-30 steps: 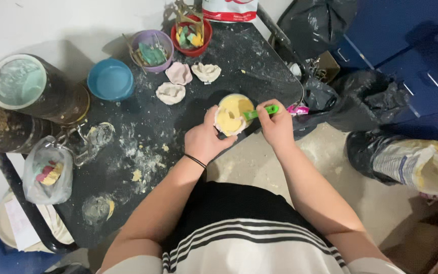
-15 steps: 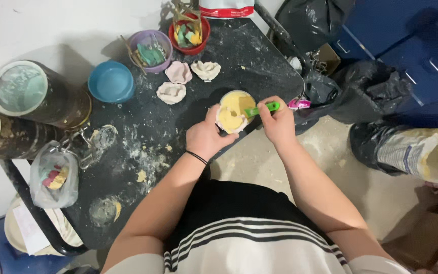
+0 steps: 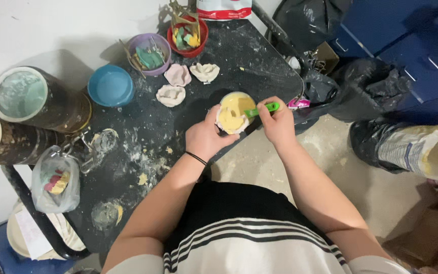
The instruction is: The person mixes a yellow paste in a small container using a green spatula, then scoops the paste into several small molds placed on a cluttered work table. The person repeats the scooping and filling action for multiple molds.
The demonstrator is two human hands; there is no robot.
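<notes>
The dark table [image 3: 229,56] is crowded along its far edge: at twelve o'clock from the left hand [image 3: 206,137] sit three pale moulded pieces [image 3: 178,83], and beyond them a purple bowl [image 3: 150,53] and a red bowl [image 3: 187,35], both bristling with tools. At ten o'clock a blue bowl [image 3: 110,85] and two large tins [image 3: 21,109] block the way. A bare, dusty stretch of tabletop lies open at nine o'clock, reaching to a hanging plastic bag [image 3: 56,182]. At three o'clock from the right hand [image 3: 279,122] the table ends; open floor [image 3: 330,152] follows, then black sacks [image 3: 376,86].
</notes>
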